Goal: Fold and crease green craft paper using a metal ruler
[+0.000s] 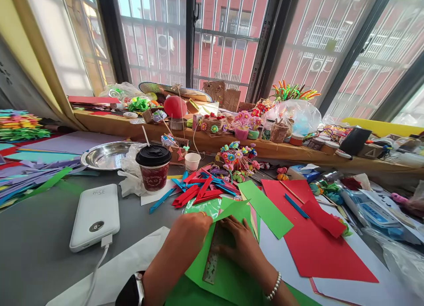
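"What's being held?"
"The left hand [194, 231], curled closed, seems to pinch a lifted green strip [233, 209]. The right hand [240, 242], fingers spread, presses the ruler [210, 266] onto the green sheet [228, 281], on the counter [43, 239] before them."
"Any tip?"
"I'd press firmly and pull low along the ruler's edge."

I can't see the left hand's [194, 232] curled fingertips; the right hand [240, 244] hides part of the narrow, patterned ruler [210, 267]. My view's near edge cuts off the white charging cable [97, 270] and dark-faced smartwatch [130, 292].
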The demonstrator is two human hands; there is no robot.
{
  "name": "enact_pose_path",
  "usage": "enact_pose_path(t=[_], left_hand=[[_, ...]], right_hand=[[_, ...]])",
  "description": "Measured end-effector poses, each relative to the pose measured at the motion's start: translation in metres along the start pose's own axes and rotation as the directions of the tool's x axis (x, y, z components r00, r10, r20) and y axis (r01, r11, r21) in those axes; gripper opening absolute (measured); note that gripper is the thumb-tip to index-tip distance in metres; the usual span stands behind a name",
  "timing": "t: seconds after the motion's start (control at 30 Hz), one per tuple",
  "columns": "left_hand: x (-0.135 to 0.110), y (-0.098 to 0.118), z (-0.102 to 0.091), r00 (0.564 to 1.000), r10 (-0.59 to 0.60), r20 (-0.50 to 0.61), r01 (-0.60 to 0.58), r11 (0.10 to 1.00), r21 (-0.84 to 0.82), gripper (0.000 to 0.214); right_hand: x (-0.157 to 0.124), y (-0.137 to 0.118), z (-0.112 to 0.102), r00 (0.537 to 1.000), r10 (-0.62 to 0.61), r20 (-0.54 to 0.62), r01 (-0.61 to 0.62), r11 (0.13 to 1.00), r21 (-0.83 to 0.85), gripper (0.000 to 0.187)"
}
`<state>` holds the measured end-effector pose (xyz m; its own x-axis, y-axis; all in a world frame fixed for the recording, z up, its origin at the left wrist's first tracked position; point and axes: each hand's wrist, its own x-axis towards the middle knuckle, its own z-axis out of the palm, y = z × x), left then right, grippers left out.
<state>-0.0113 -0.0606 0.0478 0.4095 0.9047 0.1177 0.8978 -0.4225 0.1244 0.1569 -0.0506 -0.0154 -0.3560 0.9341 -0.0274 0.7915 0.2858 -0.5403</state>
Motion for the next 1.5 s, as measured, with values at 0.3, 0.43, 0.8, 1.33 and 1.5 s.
enact_pose_path(t=[0.3, 0.43, 0.8, 1.33, 1.5], left_hand=[[0.001, 0.007, -0.004, 0.998, 0.033, 0.054, -0.038, 0.996, 0.087, 0.030], [0.001, 0.008, -0.004, 0.998, 0.017, 0.060, -0.021, 0.997, 0.070, 0.030], [0.008, 0.001, -0.012, 0.965, -0.240, 0.109, 0.227, 0.966, 0.124, 0.026], [-0.005, 0.005, -0.001, 0.993, -0.081, 0.081, 0.073, 0.993, 0.094, 0.034], [-0.007, 0.003, 0.005, 0.998, -0.049, 0.034, 0.045, 0.994, 0.100, 0.034]], right_hand=[[-0.001, -0.003, -0.002, 0.999, -0.035, -0.030, 0.035, 0.999, 0.002, 0.051], [0.000, -0.003, -0.003, 0.999, -0.037, -0.010, 0.038, 0.999, 0.001, 0.052], [0.001, -0.002, -0.003, 1.000, 0.001, 0.019, -0.002, 0.999, 0.048, 0.067], [0.001, 0.009, 0.010, 0.979, -0.050, -0.196, 0.058, 0.998, 0.035, 0.065], [0.000, 0.010, 0.012, 0.983, -0.024, -0.181, 0.028, 0.999, 0.021, 0.063]])
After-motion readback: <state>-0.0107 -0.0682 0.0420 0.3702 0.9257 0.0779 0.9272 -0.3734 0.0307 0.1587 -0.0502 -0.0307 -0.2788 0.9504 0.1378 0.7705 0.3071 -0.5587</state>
